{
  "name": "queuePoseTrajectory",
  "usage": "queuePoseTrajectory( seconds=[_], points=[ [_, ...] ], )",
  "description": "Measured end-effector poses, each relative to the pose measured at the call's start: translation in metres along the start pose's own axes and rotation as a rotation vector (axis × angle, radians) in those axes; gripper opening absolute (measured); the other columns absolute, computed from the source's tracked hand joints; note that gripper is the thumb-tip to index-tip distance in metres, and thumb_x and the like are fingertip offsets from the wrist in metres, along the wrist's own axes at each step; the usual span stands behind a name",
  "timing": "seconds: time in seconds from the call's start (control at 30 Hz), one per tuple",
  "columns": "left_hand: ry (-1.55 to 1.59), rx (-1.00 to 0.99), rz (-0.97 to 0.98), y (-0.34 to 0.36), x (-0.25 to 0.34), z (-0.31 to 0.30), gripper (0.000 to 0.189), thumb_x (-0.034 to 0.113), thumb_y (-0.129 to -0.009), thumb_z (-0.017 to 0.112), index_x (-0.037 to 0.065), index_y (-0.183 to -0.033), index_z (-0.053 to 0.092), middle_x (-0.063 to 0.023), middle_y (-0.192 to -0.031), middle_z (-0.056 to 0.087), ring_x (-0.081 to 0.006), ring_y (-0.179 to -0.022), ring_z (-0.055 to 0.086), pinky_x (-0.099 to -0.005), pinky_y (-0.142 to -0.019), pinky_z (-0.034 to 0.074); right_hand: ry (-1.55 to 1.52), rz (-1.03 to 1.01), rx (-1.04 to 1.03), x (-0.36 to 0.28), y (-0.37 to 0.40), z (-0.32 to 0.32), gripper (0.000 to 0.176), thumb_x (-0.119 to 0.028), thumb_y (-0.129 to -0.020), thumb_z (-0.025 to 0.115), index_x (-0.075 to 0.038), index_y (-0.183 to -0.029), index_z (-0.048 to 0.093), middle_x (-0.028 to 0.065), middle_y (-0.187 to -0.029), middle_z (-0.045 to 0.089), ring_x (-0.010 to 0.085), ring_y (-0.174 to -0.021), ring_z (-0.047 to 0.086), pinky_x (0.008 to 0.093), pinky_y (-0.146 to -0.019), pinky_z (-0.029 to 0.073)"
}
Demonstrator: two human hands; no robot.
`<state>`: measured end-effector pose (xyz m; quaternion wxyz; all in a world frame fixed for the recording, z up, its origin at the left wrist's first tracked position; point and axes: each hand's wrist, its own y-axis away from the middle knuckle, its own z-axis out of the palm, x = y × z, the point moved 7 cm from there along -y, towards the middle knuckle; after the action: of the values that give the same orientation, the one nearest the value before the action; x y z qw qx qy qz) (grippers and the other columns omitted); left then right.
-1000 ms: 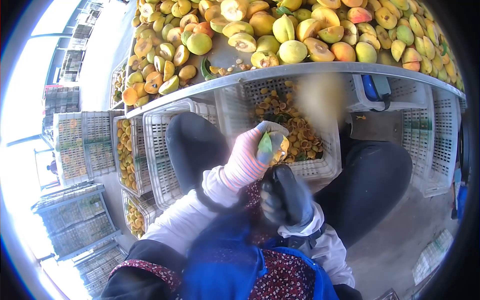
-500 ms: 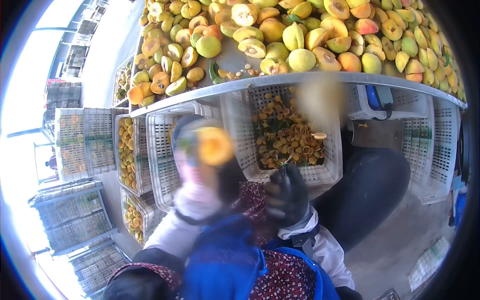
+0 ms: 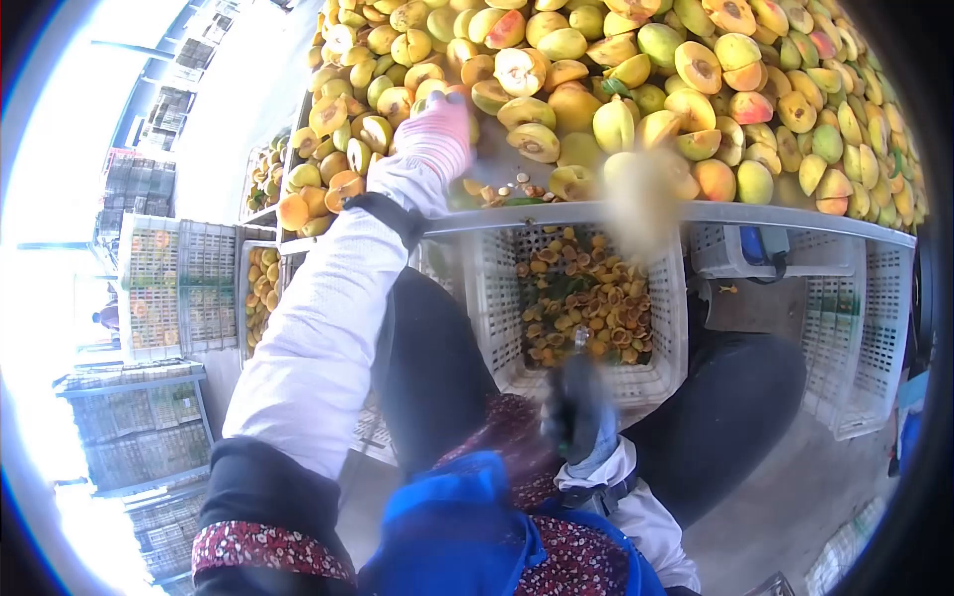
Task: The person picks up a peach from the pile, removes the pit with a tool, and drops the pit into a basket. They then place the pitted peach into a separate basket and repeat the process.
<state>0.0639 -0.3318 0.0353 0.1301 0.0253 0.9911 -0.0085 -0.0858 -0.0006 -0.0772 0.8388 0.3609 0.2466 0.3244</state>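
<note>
My left hand point(image 3: 437, 136), in a pink and white glove, reaches over the table's edge into the pile of yellow peaches point(image 3: 537, 45). Its fingers curl over a greenish peach, which they mostly hide. Low in front of my body, my right hand point(image 3: 579, 412) wears a black glove and is closed round a small tool point(image 3: 581, 338) with a shiny metal tip pointing up. Motion smears this hand, and the tool's handle is inside the fist. Just beyond the tip is a white crate point(image 3: 502, 333) holding cut peach scraps point(image 3: 586, 298).
The metal table rim point(image 3: 735, 213) runs across the view above my knees. Peach-filled crates point(image 3: 260, 288) stand to the left, with stacked crates point(image 3: 149, 288) further out. Another white crate point(image 3: 835, 328) is at the right. A pale blurred spot point(image 3: 641, 199) covers part of the rim.
My left hand has moved from above my lap up to the pile; the orange peach half it held is no longer in it. My right hand stays low, still with the tool.
</note>
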Motion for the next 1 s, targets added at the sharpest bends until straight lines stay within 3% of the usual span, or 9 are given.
queuePoseTrajectory(
  seconds=[0.17, 0.27, 0.43, 0.5, 0.7, 0.8, 0.83, 0.97, 1.0],
  points=[
    [0.642, 0.089, 0.110, 0.015, 0.005, -0.030, 0.024, 0.027, -0.076, 0.067, 0.007, -0.090, 0.065, -0.0156, -0.091, 0.066, -0.0320, -0.080, 0.063, -0.0388, -0.073, 0.051, -0.014, -0.037, 0.048, -0.010, 0.005, -0.003, 0.045, -0.055, -0.088, 0.054, -0.010, -0.094, 0.053, 0.0016, -0.060, 0.050, 0.0123, -0.044, 0.046, 0.0250, -0.039, 0.038],
    [0.318, 0.134, 0.150, 0.063, 0.011, -0.023, 0.044, 0.039, -0.075, 0.071, 0.008, -0.105, 0.063, -0.0172, -0.091, 0.065, -0.0314, -0.086, 0.064, -0.0391, -0.078, 0.050, 0.129, -0.219, -0.040, -0.034, 0.013, 0.012, 0.044, -0.052, -0.090, 0.054, -0.009, -0.097, 0.053, 0.0011, -0.059, 0.050, 0.0120, -0.044, 0.047, 0.0252, -0.039, 0.039],
    [0.356, -0.315, 0.184, 0.046, 0.039, 0.021, 0.062, 0.042, -0.073, 0.074, 0.007, -0.121, 0.054, -0.0216, -0.098, 0.064, -0.0357, -0.094, 0.062, -0.0396, -0.082, 0.049, 0.229, -0.304, -0.159, -0.024, 0.003, 0.005, 0.042, -0.049, -0.092, 0.053, -0.008, -0.099, 0.052, 0.0018, -0.057, 0.050, 0.0127, -0.042, 0.046, 0.0255, -0.037, 0.038],
    [0.235, -0.401, 0.220, 0.040, 0.048, 0.020, 0.058, 0.045, -0.074, 0.071, 0.001, -0.109, 0.057, -0.0176, -0.104, 0.064, -0.0299, -0.095, 0.063, -0.0371, -0.084, 0.050, 0.187, -0.251, -0.151, -0.021, 0.004, 0.005, 0.042, -0.048, -0.092, 0.052, -0.007, -0.100, 0.051, 0.0022, -0.057, 0.050, 0.0130, -0.042, 0.046, 0.0256, -0.037, 0.038],
    [1.265, -0.254, 0.179, 0.088, 0.044, -0.015, 0.056, 0.026, -0.075, 0.077, 0.000, -0.118, 0.053, -0.0114, -0.101, 0.064, -0.0167, -0.085, 0.062, -0.0299, -0.079, 0.051, 0.318, -0.461, -0.077, -0.042, 0.012, 0.007, 0.043, -0.048, -0.094, 0.049, -0.006, -0.101, 0.053, 0.0023, -0.057, 0.049, 0.0125, -0.041, 0.045, 0.0252, -0.036, 0.036],
    [1.709, -0.598, 0.243, 0.165, 0.080, -0.029, 0.063, 0.019, -0.078, 0.073, 0.002, -0.131, 0.044, -0.0091, -0.118, 0.055, -0.0158, -0.096, 0.056, -0.0280, -0.081, 0.050, 0.181, -0.399, -0.103, -0.060, 0.037, 0.027, 0.039, -0.043, -0.096, 0.047, -0.005, -0.099, 0.054, 0.0029, -0.058, 0.050, 0.0111, -0.042, 0.045, 0.0245, -0.037, 0.034],
    [1.752, -0.676, 0.311, 0.185, 0.090, -0.029, 0.066, 0.019, -0.079, 0.071, 0.003, -0.135, 0.040, -0.0091, -0.123, 0.052, -0.0158, -0.099, 0.055, -0.0275, -0.082, 0.050, 0.365, -0.553, -0.061, -0.063, 0.042, 0.027, 0.038, -0.041, -0.097, 0.046, -0.004, -0.101, 0.054, 0.0034, -0.060, 0.053, 0.0121, -0.045, 0.047, 0.0259, -0.039, 0.037],
    [2.229, -0.678, -0.168, 0.228, 0.101, -0.003, 0.059, 0.029, -0.086, 0.065, 0.002, -0.133, 0.042, -0.0115, -0.114, 0.058, -0.0161, -0.097, 0.059, -0.0286, -0.082, 0.049, 1.056, -1.283, 0.277, -0.065, 0.062, 0.044, 0.034, -0.032, -0.095, 0.049, -0.004, -0.116, 0.051, 0.0139, -0.082, 0.063, 0.0285, -0.067, 0.062, 0.0376, -0.059, 0.049],
    [2.185, -0.619, -0.272, 0.235, 0.101, 0.002, 0.057, 0.031, -0.087, 0.064, 0.002, -0.132, 0.043, -0.0118, -0.110, 0.060, -0.0168, -0.095, 0.060, -0.0286, -0.081, 0.049, 1.105, -1.157, 0.240, -0.062, 0.061, 0.041, 0.035, -0.030, -0.095, 0.050, -0.004, -0.118, 0.050, 0.0162, -0.085, 0.064, 0.0321, -0.072, 0.063, 0.0395, -0.062, 0.049]
  ],
)
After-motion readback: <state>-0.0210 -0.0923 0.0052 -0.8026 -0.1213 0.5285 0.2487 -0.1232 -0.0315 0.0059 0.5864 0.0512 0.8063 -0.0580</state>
